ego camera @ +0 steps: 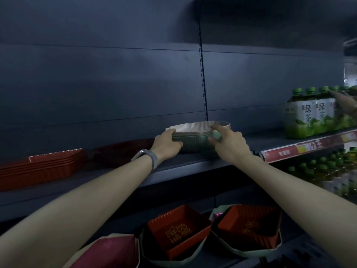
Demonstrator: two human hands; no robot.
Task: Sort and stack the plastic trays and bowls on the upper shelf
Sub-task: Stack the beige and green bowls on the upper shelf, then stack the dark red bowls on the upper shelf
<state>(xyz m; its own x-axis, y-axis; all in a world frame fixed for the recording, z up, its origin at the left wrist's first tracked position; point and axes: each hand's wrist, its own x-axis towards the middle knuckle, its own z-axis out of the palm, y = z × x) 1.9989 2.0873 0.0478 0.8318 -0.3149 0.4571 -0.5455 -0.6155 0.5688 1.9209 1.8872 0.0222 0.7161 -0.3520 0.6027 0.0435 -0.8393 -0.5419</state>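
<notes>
A stack of pale green and white ribbed plastic bowls [197, 139] rests on the dark upper shelf [185, 163]. My left hand [167, 145] grips its left side, and my right hand [229, 143] grips its right rim and wall. A stack of red plastic trays [40, 167] sits on the same shelf at the far left, with a darker red tray [119, 153] beside it. On the lower shelf, two red trays [177, 229] [249, 225] lie inside pale bowls.
Green tea bottles [313, 113] stand in packs on the shelf to the right, above a red price strip [309, 149]. Another person's hand [345, 102] reaches in at the right edge. More bottles [328, 171] fill the shelf below. A pink item [108, 252] lies at the bottom left.
</notes>
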